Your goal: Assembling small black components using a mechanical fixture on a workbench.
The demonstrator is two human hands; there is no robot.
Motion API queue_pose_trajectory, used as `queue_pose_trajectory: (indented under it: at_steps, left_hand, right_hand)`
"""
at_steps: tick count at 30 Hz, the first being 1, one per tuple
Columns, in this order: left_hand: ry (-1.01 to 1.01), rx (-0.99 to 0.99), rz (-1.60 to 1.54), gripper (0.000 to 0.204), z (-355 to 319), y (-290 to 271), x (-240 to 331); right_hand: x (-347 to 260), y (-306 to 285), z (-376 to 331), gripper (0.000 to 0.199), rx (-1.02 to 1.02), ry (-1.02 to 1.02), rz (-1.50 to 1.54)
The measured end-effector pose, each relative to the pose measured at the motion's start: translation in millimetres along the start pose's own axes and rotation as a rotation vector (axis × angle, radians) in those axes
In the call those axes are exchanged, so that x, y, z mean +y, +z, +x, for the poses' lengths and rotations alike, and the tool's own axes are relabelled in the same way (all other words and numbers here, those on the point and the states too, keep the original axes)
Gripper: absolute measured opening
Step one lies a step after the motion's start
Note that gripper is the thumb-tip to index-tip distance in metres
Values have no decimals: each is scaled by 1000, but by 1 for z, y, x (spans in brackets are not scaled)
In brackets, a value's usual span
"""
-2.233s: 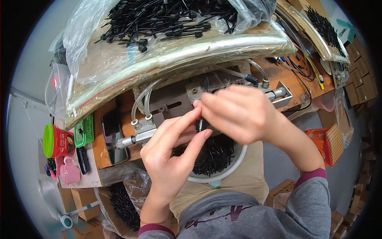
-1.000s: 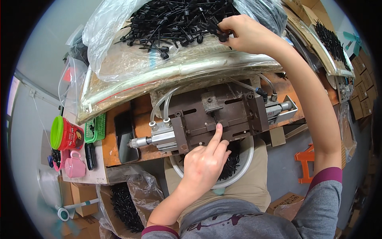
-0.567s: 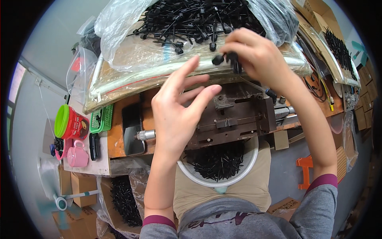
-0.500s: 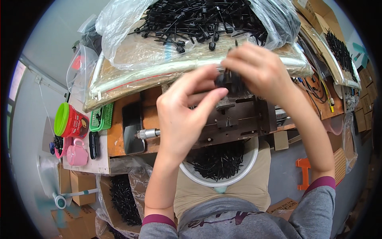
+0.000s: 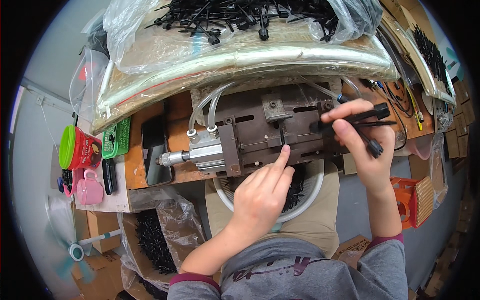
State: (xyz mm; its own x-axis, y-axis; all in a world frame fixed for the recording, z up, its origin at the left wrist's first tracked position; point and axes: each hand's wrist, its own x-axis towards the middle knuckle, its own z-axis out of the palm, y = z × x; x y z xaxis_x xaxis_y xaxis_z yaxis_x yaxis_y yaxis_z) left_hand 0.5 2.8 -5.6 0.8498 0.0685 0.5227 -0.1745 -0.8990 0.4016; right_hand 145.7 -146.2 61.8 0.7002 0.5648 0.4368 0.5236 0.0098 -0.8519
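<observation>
Left hand (image 5: 260, 197): index finger extended, tip pressed against a small black plastic part (image 5: 282, 137) standing upright in the slot of the metal press fixture (image 5: 270, 130), apparently to seat it; remaining fingers curled, gripping nothing. Right hand (image 5: 357, 145): closed on a bundle of black plastic stems (image 5: 372, 120), held over the fixture's right end, seemingly as ready stock. Pneumatic cylinder (image 5: 192, 154) with clear hoses (image 5: 202, 107): at the fixture's left end, in line with the slot. White bowl of black parts (image 5: 300, 192): in the lap below the bench's front edge, probably a catch. Red tub with green lid (image 5: 75, 147): left bench edge. Clear bag of black parts (image 5: 240, 20): far edge, within reach.
</observation>
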Motion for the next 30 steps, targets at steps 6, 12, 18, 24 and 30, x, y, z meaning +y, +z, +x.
queue_pose_trajectory:
  at_steps: [6, 12, 18, 24, 30]
  left_hand:
    - [-44, -19, 91, 31, 8, 3, -3]
    - [-114, -29, -82, 41, 13, -7, 2]
    - [15, 113, -404, 36, 10, -28, 14]
    - [-106, 102, -206, 34, -8, -13, 9]
    - [-30, 24, 114, 28, 1, 8, 2]
  right_hand:
    - [-4, 1, -16, 21, -86, 408, 298]
    - [-2, 3, -21, 20, -137, 598, 450]
    - [0, 6, -23, 21, -248, 687, 525]
    - [1, 7, -25, 8, 1, 152, -27]
    - [14, 5, -20, 31, 21, -523, -653]
